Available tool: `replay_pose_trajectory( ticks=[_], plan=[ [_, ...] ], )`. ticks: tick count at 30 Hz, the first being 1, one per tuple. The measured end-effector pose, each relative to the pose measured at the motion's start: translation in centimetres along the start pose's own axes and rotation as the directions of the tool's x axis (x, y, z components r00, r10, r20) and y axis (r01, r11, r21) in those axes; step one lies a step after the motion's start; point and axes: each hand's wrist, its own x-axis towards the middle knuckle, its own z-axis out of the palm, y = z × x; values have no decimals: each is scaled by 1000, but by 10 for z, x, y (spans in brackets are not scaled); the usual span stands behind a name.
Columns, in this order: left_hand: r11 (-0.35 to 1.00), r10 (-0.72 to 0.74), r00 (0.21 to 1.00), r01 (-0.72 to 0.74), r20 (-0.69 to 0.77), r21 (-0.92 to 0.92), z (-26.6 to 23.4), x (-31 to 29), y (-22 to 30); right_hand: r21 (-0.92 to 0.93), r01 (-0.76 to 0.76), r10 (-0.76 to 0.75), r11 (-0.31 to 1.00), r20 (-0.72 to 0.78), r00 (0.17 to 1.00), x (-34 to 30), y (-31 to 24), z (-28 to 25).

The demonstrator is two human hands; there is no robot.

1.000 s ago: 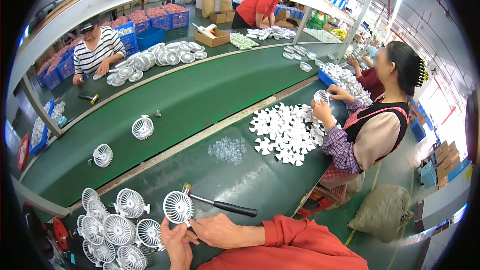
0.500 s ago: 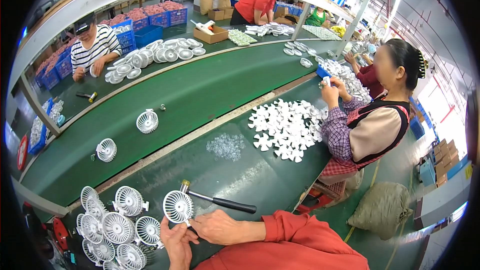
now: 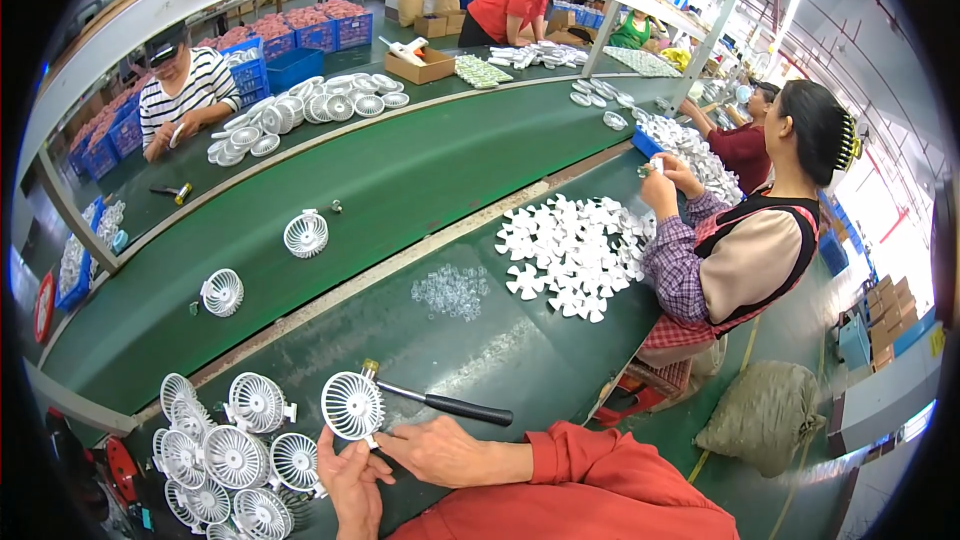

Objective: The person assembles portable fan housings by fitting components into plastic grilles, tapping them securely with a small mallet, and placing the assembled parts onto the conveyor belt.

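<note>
A white round fan housing (image 3: 352, 406) with a ribbed grille is held up before me by its short stem. My left hand (image 3: 348, 485) grips it from below on the left, thumb near the stem. With fingertips pinched at the stem, my right hand (image 3: 438, 451) holds it from the other side. Just behind the housing lies a hammer (image 3: 468, 408) with a black handle and a brass-coloured head. Several similar fan housings (image 3: 237, 455) are heaped to the left of my left hand.
Small clear plastic pieces (image 3: 450, 293) and a pile of white fan blades (image 3: 575, 255) lie on the green table. Beyond runs a green conveyor belt (image 3: 420, 180) carrying two fan housings (image 3: 305, 234). A co-worker (image 3: 745, 230) sits at right; another (image 3: 185, 90) works across the belt.
The two housings on the belt have moved right and slightly away. The housing in my hands has shifted a little left. The co-worker at right has turned their head away.
</note>
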Motion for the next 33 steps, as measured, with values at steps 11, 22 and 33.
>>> replay_pose_trajectory(
  ticks=[11, 22, 33],
  plan=[
    [1000, 9, 999, -9, 39, -2, 4, 0, 2, 155, 66, -47, 986, -122, 991, 11, -11, -2],
    [990, -76, 997, 78, -24, 119, 1, -12, 21, 195, 191, -172, 962, -108, 979, 17, -3, 8],
    [34, 359, 773, -571, 523, 820, -1, -35, 33, 879, -468, 396, 89, 400, 826, 35, 23, 16]
  ],
)
